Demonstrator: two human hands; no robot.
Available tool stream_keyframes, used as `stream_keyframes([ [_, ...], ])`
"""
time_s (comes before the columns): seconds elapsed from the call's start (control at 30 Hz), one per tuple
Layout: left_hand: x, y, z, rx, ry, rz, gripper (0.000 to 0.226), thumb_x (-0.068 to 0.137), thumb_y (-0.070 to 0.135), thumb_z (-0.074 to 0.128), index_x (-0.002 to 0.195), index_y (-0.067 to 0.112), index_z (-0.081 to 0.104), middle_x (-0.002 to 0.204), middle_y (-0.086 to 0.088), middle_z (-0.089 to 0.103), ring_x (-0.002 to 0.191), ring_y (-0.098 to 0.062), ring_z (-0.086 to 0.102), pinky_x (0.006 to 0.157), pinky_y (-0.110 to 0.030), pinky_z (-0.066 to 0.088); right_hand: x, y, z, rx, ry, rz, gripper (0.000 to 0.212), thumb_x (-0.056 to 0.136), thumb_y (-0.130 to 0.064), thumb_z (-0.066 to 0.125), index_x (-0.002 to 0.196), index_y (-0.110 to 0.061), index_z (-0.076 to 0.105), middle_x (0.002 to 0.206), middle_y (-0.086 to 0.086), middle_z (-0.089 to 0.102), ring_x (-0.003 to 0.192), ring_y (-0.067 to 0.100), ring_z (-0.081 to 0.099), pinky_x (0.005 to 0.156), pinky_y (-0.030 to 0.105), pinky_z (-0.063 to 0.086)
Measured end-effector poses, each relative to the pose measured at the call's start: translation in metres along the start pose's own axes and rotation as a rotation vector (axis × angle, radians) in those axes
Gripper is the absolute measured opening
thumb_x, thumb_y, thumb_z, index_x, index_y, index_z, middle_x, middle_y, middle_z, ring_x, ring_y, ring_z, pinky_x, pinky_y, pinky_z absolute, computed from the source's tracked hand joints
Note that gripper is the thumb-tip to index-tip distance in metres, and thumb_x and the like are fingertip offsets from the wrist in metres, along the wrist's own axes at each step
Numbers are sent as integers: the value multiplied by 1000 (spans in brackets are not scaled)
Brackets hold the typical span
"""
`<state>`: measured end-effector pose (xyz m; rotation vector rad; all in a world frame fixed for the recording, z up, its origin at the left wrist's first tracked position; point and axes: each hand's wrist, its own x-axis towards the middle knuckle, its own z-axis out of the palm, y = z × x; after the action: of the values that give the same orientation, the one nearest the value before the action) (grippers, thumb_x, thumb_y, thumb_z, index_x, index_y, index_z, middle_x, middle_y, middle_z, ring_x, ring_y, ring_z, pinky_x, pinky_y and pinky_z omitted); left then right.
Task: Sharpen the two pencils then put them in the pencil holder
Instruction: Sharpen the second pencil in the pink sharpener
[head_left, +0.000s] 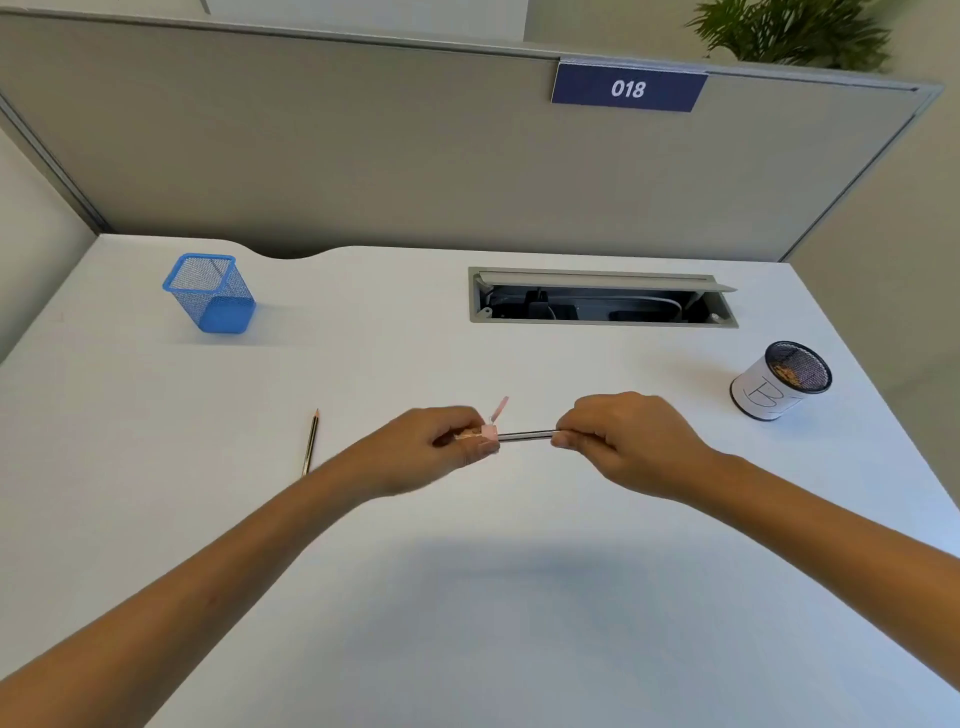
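Held level above the white desk (519, 623): one thin, stiff, light pencil (524, 435), pinched at its far end by the curled fingers of the right hand (621, 441), its tip pushed into a small pink sharpener (488, 432) gripped in the left hand (441, 447), lid flipped up. Judged easy to snap at the lead, so best held by the wooden barrel. Second pencil (310, 441) flat on the desk just left of the left forearm; blue mesh pencil holder (210, 293) well apart at far left, round black mesh cup (779, 382) near the right edge, open cable tray (597, 301) beyond, with wide bare desk between.

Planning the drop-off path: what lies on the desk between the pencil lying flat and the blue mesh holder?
Nothing: in the head view the white desk is bare between the loose pencil and the blue mesh holder.
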<state>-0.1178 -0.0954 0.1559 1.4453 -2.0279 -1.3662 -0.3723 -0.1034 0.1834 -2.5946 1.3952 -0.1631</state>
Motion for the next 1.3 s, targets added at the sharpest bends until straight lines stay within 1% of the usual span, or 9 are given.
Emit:
stream_keyframes([
  [0.1, 2, -15, 1, 616, 308, 491, 18, 95, 37, 52, 97, 23, 63, 80, 9, 58, 70, -17, 46, 58, -32, 45, 6, -4, -4, 642, -336, 357, 37, 95, -41, 51, 71, -18, 66, 52, -10, 44, 49, 10, 35, 51, 23, 27],
  [0.2, 7, -23, -4, 740, 353, 600, 27, 95, 38, 48, 101, 19, 65, 80, 6, 56, 69, -19, 46, 51, -32, 43, 9, -5, -6, 889, -496, 429, 40, 97, -39, 49, 71, -13, 63, 48, -9, 37, 47, 11, 27, 47, 20, 22],
  [0.37, 9, -19, -4, 126, 43, 164, 25, 96, 48, 54, 93, 28, 68, 72, 5, 59, 64, -7, 46, 61, -25, 38, 9, -3, -2, 438, -287, 149, 12, 92, -34, 59, 97, -23, 59, 73, -10, 64, 64, 5, 54, 59, 20, 42],
  [0.5, 7, -7, -4, -476, -252, -216, 39, 96, 48, 51, 80, 18, 69, 57, 2, 35, 55, -17, 20, 48, -23, 18, 4, 8, 7, -176, 99, -270, 13, 95, -24, 53, 92, -17, 64, 76, -2, 60, 61, 21, 53, 54, 25, 33],
  [0.63, 5, -2, -1, -786, -428, -410, 43, 95, 49, 49, 79, 14, 67, 55, 4, 33, 47, -12, 13, 42, -19, 14, 4, 9, 9, -242, 234, -390, 15, 94, -19, 54, 85, -14, 66, 67, 0, 57, 53, 23, 47, 49, 26, 31],
  [0.77, -1, 4, 6, -325, -157, -152, 32, 99, 44, 52, 86, 20, 67, 59, 10, 44, 56, -14, 29, 54, -24, 25, 0, 2, 5, -55, 134, -159, 28, 94, -37, 45, 84, -22, 66, 67, -9, 58, 56, 14, 48, 50, 22, 30],
  [0.93, -9, -12, 13, 426, 164, 311, 26, 95, 51, 45, 99, 30, 61, 85, 15, 63, 77, -6, 53, 65, -26, 46, 0, -3, -3, 351, -243, 193, 31, 95, -41, 49, 79, -23, 68, 60, -4, 57, 51, 7, 42, 53, 25, 35],
  [1.1, -17, -37, 3, 391, 269, 324, 16, 97, 46, 48, 97, 33, 58, 84, 26, 58, 80, -1, 53, 66, -18, 42, -7, 8, -19, 481, -335, 311, 39, 97, -40, 47, 70, -18, 65, 49, -7, 51, 44, 1, 43, 52, 18, 33],
  [1.3, -19, -30, 12, 112, 248, 233, 29, 97, 54, 43, 98, 30, 60, 85, 4, 64, 71, -19, 54, 65, -37, 45, -13, 8, -22, 511, -289, 318, 37, 97, -40, 46, 68, -24, 63, 48, -9, 53, 45, 2, 43, 50, 15, 31],
])
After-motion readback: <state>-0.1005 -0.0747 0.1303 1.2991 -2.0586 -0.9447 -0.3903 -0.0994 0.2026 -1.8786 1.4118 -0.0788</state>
